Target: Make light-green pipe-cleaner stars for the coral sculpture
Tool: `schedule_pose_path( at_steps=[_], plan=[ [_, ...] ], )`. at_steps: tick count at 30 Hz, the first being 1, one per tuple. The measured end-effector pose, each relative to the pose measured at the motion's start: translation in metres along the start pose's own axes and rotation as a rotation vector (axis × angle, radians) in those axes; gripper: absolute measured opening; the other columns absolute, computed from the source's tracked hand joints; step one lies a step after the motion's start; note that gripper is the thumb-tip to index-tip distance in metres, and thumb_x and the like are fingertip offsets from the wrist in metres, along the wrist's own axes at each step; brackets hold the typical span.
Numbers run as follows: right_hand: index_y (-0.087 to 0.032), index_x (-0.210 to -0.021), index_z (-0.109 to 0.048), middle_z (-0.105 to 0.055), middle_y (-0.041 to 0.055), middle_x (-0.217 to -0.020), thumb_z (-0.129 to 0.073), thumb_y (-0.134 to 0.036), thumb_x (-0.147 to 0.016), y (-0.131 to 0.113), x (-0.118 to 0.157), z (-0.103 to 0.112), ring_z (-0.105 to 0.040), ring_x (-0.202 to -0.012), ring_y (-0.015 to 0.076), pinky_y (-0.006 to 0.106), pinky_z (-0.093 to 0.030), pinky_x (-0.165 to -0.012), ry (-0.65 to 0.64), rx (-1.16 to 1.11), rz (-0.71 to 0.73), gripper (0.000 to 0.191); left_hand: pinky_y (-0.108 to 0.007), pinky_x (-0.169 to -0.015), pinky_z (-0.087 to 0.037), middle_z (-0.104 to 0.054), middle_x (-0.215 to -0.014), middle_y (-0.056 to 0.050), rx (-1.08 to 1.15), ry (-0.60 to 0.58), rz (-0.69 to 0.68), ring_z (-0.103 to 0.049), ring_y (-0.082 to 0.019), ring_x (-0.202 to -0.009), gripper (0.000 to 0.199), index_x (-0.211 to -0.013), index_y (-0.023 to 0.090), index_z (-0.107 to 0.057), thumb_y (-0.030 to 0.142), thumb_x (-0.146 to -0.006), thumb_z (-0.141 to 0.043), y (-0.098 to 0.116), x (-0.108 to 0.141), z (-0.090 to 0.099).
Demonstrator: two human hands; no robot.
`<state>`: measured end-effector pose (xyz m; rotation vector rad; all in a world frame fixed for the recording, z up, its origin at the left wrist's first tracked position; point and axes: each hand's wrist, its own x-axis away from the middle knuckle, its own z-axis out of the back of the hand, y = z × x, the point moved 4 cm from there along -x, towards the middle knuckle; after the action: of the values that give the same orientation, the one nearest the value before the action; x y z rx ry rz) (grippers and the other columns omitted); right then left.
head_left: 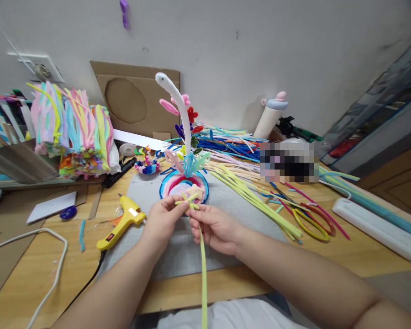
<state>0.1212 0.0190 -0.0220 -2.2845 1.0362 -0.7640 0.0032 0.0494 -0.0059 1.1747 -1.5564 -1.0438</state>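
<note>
Between the fingertips of both hands is a yellow-green pipe cleaner (203, 274), bent into small loops at its top, its long tail hanging down toward my lap. My left hand (167, 214) pinches the looped part from the left. From the right, my right hand (214, 226) pinches it just below the loops, fingers curled. Right behind my hands stands a colourful round pipe-cleaner piece (164, 180) with a tall white stem (184, 109), small flowers and butterfly-like shapes. A pale star-like shape (194, 191) lies on its base.
A yellow glue gun (123, 224) with a black cord lies left of my hands. Yellow-green pipe cleaners (256, 201), scissors (310, 224) and a white power strip (378, 228) are on the right. Bundled pipe cleaners (75, 123) stand back left; a bottle (270, 114) stands back right.
</note>
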Motion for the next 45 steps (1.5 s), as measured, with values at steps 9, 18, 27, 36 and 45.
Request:
schedule_pose_path(
  at_steps=[9, 18, 27, 36, 45],
  plan=[
    [-0.015, -0.080, -0.058, -0.046, -0.0110, -0.045, -0.070, -0.033, -0.074, -0.004, -0.001, 0.009, -0.025, -0.029, -0.0002, 0.014, -0.019, -0.032, 0.020, 0.142, -0.062, 0.022, -0.019, -0.063, -0.046, -0.067, -0.069, -0.004, 0.251, -0.187, 0.256, -0.058, -0.009, -0.062, 0.016, -0.073, 0.011, -0.070, 0.026, -0.068, -0.075, -0.010, 0.001, -0.003],
    [-0.016, -0.068, -0.055, -0.040, -0.0113, -0.037, -0.073, -0.043, -0.067, -0.025, -0.002, 0.017, -0.030, -0.028, 0.0023, 0.014, -0.020, -0.028, 0.186, 0.538, 0.218, 0.032, -0.016, -0.053, -0.041, -0.056, -0.060, 0.002, 0.290, -0.227, 0.332, -0.049, -0.005, -0.055, 0.011, -0.070, 0.012, -0.068, 0.021, -0.068, -0.076, -0.006, 0.008, -0.006],
    [-0.016, -0.082, -0.057, -0.046, -0.0105, -0.046, -0.064, -0.029, -0.080, -0.044, 0.014, 0.017, -0.028, -0.026, 0.0009, 0.012, -0.029, -0.028, -0.417, -0.012, -0.159, 0.015, -0.018, -0.056, -0.041, -0.061, -0.069, 0.000, 0.345, -0.332, 0.198, -0.052, -0.007, -0.057, 0.016, -0.080, 0.014, -0.068, 0.022, -0.069, -0.075, 0.008, 0.016, -0.011],
    [-0.025, -0.114, -0.058, -0.070, -0.0021, -0.104, -0.072, -0.017, -0.075, -0.028, 0.007, 0.005, -0.067, -0.093, 0.0114, 0.024, -0.054, -0.080, -0.194, -0.121, 0.253, 0.042, -0.022, -0.065, -0.043, -0.064, -0.079, -0.003, 0.327, -0.204, 0.081, -0.056, -0.011, -0.068, 0.015, -0.087, 0.014, -0.065, 0.023, -0.076, -0.069, 0.005, 0.009, -0.005],
    [-0.024, -0.087, -0.063, -0.069, -0.0048, -0.069, -0.075, -0.042, -0.071, -0.037, 0.009, 0.016, -0.063, -0.058, 0.0093, 0.015, -0.043, -0.043, -0.077, -0.128, 0.320, 0.028, -0.025, -0.068, -0.045, -0.062, -0.078, -0.001, -0.105, -0.167, -0.460, -0.057, -0.013, -0.073, 0.005, -0.079, 0.018, -0.063, 0.019, -0.077, -0.067, 0.026, 0.023, -0.004]
  ],
)
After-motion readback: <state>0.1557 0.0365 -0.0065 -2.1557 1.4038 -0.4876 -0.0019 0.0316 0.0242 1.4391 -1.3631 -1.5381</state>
